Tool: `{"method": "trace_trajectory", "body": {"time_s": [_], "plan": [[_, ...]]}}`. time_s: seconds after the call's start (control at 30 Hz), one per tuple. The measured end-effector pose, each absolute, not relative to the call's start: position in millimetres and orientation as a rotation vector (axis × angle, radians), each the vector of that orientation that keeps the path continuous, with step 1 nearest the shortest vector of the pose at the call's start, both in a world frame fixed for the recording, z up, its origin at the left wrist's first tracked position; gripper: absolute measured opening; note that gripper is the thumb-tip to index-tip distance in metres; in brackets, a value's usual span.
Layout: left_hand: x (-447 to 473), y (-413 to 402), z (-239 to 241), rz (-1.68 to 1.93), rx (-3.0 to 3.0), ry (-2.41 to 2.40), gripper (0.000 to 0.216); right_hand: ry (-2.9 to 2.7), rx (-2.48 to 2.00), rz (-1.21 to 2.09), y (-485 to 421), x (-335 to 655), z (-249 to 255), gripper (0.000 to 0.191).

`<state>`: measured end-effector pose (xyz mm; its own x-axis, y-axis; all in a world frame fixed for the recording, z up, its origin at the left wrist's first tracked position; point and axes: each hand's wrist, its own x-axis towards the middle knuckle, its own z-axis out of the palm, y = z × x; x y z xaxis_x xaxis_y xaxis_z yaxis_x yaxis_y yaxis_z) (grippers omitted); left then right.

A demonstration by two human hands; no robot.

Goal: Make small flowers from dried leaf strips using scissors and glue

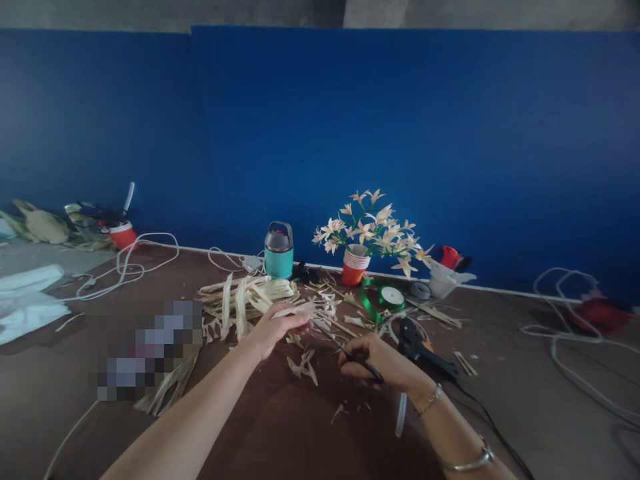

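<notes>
In the head view my left hand (275, 332) pinches a pale dried husk strip (299, 309) over the front of a heap of similar husks (240, 301). My right hand (383, 359) is closed round the black handles of a pair of scissors (369, 371). The blades point up and left, toward my left hand. On the table between and below my hands lie cut husk scraps (304, 367). Just right of my right hand rests a black glue gun (425, 353), with a clear glue stick (401, 415) in front of it.
Behind stand a teal flask (279, 261) and red paper cups (354, 272) holding husk flowers (383, 230). Green ribbon (371, 301), a ribbon spool (393, 297) and a white plastic cup (445, 280) sit to the right. White cables (127, 263) trail at both sides.
</notes>
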<state>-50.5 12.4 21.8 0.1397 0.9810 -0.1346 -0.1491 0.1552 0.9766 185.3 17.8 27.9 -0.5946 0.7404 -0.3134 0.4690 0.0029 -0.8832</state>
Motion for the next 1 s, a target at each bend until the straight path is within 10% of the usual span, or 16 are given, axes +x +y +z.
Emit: {"method": "trace_trajectory", "body": {"time_s": [1.0], "plan": [[-40.8, 10.7, 18.0, 1.212, 0.954, 1.089, 0.026, -1.992, -1.275, 1.609, 18.7, 182.3, 16.1, 0.029]]}}
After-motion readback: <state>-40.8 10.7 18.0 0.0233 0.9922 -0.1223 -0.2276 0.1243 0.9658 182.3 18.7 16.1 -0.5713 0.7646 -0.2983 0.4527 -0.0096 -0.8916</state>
